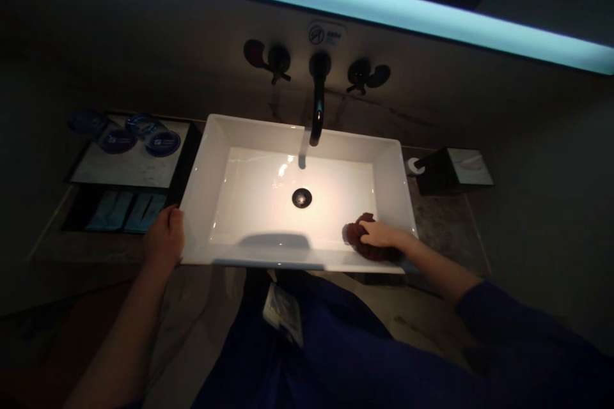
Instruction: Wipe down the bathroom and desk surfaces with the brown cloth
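My right hand (pixel 378 234) is closed on a reddish-brown cloth (pixel 357 234) inside the white rectangular sink (pixel 407 204). The cloth is bunched up and pressed against the basin floor near the front right corner. My left hand (pixel 164 239) rests beside the outer left wall of the sink, at its front corner. Its fingers look curled in, and nothing shows in them. A dark round drain (pixel 302 198) sits in the middle of the basin, left of the cloth.
A black spout (pixel 317 108) juts over the basin from the wall, between a left tap handle (pixel 278 61) and a right one (pixel 359 73). Blue-lidded cups (pixel 163 142) stand on a black-sided box (pixel 129 169) at left. Right of the sink is a dark tissue box (pixel 436 172).
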Available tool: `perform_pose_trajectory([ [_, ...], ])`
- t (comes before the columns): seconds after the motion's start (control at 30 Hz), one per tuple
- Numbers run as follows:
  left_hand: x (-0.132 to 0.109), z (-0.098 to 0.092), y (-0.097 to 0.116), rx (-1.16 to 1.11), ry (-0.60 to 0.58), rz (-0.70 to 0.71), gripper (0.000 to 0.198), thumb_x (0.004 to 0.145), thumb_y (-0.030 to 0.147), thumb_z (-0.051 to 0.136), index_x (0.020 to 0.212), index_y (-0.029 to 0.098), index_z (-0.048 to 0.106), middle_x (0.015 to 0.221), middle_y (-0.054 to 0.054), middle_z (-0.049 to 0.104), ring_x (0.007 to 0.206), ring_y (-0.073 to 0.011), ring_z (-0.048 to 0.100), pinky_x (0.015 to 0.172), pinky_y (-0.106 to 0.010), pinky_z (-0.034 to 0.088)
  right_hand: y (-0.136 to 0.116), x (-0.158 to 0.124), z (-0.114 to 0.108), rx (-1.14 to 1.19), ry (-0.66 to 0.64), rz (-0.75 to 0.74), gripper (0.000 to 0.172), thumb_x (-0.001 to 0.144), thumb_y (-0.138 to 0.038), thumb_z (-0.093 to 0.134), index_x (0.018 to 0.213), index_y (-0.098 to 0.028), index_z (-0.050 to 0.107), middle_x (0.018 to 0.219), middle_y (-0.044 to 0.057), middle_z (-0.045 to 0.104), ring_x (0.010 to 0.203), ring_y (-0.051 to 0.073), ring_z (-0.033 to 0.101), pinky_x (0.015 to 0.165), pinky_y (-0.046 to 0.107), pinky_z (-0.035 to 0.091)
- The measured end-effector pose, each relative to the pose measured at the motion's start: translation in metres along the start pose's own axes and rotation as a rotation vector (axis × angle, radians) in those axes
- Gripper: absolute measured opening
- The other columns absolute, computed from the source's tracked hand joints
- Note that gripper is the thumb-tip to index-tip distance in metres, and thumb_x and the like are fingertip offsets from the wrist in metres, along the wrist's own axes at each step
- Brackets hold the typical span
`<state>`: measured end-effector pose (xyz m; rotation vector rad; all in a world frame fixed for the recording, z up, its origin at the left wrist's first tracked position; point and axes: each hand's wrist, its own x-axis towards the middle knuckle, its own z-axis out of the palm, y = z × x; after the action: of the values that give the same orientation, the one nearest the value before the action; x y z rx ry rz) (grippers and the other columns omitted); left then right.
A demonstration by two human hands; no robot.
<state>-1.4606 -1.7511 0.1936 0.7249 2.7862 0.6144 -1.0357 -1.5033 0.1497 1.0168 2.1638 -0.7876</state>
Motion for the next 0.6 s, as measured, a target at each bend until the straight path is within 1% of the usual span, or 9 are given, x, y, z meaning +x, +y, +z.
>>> perform_pose_trajectory([
  [0.1,0.000,-0.001,-0.001,-0.007,0.010,0.020,0.051,0.090,0.035,0.032,0.127,0.008,0.053,0.123,-0.020,0.060,0.117,-0.0320,0.054,0.100,-0.046,0.042,-0.021,0.005,-0.002,0.174,-0.061,-0.096,0.028,0.072,-0.019,0.050,0.098,-0.014,0.060,0.101,0.011,0.066,0.091,0.023,0.061,0.082,0.033,0.047],
  [0.2,0.000,-0.002,-0.001,-0.029,0.010,0.013,0.052,0.089,0.035,0.032,0.127,0.006,0.053,0.123,-0.020,0.059,0.116,-0.0325,0.054,0.100,-0.046,0.042,-0.041,0.005,-0.007,0.371,-0.089,-0.174,0.037,0.076,-0.021,0.042,0.108,-0.016,0.058,0.105,0.007,0.067,0.094,0.019,0.063,0.082,0.030,0.049],
  [0.27,-0.001,-0.003,-0.001,-0.040,0.000,0.010,0.051,0.089,0.035,0.033,0.126,0.006,0.053,0.124,-0.020,0.059,0.116,-0.0320,0.054,0.101,-0.046,0.041,-0.042,0.004,-0.022,0.605,-0.134,-0.191,0.039,0.080,-0.025,0.038,0.113,-0.015,0.057,0.101,0.007,0.069,0.093,0.020,0.065,0.080,0.031,0.052],
  [0.33,-0.001,-0.004,-0.002,-0.041,-0.012,0.006,0.051,0.089,0.035,0.033,0.127,0.007,0.052,0.124,-0.019,0.059,0.116,-0.0316,0.054,0.100,-0.045,0.042,-0.031,0.003,-0.051,0.777,-0.109,-0.212,0.039,0.081,-0.029,0.041,0.114,-0.016,0.058,0.100,0.007,0.069,0.095,0.023,0.064,0.082,0.035,0.052],
  [0.4,0.000,-0.005,-0.003,-0.037,-0.009,0.009,0.051,0.090,0.036,0.032,0.127,0.007,0.052,0.123,-0.018,0.059,0.115,-0.0319,0.054,0.100,-0.046,0.042,-0.010,0.005,-0.089,0.692,0.136,-0.136,0.040,0.080,-0.029,0.048,0.117,-0.015,0.057,0.107,0.009,0.067,0.101,0.026,0.062,0.089,0.038,0.050],
  [0.5,0.001,-0.005,-0.003,-0.024,-0.009,0.015,0.051,0.090,0.037,0.032,0.127,0.008,0.053,0.123,-0.018,0.060,0.115,-0.0325,0.055,0.099,-0.048,0.043,0.020,0.014,-0.132,0.237,0.730,0.145,0.041,0.084,-0.025,0.050,0.123,-0.011,0.054,0.121,0.018,0.059,0.114,0.031,0.054,0.098,0.042,0.042],
  [0.53,0.001,-0.005,-0.003,-0.016,-0.013,0.014,0.051,0.091,0.037,0.032,0.127,0.008,0.053,0.123,-0.018,0.060,0.115,-0.0326,0.054,0.099,-0.048,0.042,0.025,0.018,-0.135,0.115,0.839,0.190,0.041,0.087,-0.025,0.046,0.125,-0.011,0.052,0.123,0.019,0.057,0.116,0.031,0.053,0.099,0.041,0.041],
  [0.57,0.001,-0.005,-0.002,-0.011,-0.020,0.010,0.051,0.091,0.037,0.032,0.127,0.008,0.052,0.123,-0.019,0.059,0.116,-0.0326,0.054,0.100,-0.048,0.042,0.027,0.024,-0.133,0.037,0.868,0.178,0.041,0.090,-0.027,0.043,0.127,-0.011,0.051,0.124,0.019,0.056,0.117,0.030,0.052,0.100,0.040,0.040],
  [0.6,0.000,-0.005,-0.001,-0.010,-0.025,0.005,0.051,0.091,0.036,0.032,0.127,0.007,0.052,0.124,-0.019,0.059,0.116,-0.0324,0.054,0.100,-0.047,0.042,0.025,0.031,-0.125,-0.008,0.830,0.133,0.043,0.092,-0.031,0.041,0.130,-0.012,0.049,0.126,0.018,0.055,0.117,0.029,0.051,0.100,0.039,0.040],
])
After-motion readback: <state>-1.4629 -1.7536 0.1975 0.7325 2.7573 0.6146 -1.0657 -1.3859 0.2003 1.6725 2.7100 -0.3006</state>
